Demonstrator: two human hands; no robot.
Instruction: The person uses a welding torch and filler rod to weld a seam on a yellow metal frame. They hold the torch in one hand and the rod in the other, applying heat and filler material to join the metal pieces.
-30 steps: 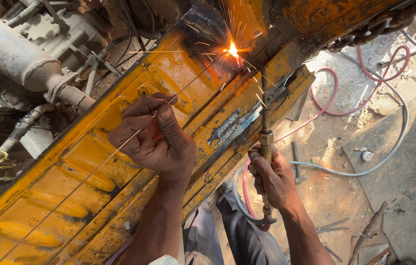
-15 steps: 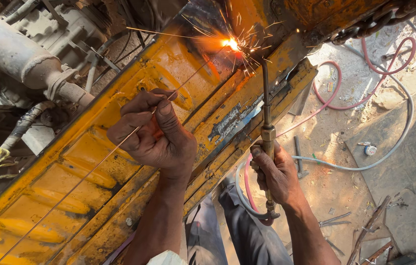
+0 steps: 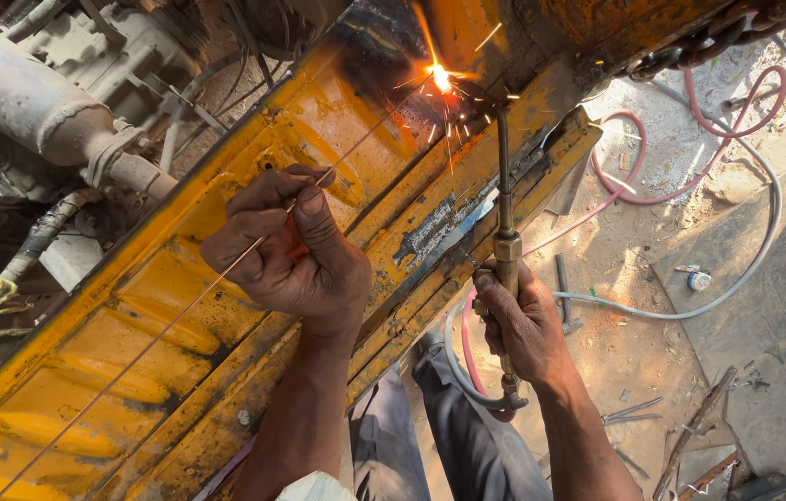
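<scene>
With the left hand (image 3: 291,250) pinching the filler rod (image 3: 180,315) and the right hand (image 3: 528,329) gripping the torch (image 3: 504,186), both tips should meet at the glowing spot (image 3: 439,77) near the yellow panel's (image 3: 161,315) upper edge.

Chipped yellow-painted metal panel (image 3: 161,343), scorched black near sparks; brass-coloured metal torch (image 3: 506,250); thin bare wire rod (image 3: 180,311).

Sunlit dirt ground (image 3: 634,343), perhaps outdoors, hoses (image 3: 736,278) strewn.

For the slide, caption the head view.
Left hand feeds a thin rod while right hand aims a torch at a yellow panel.
</scene>
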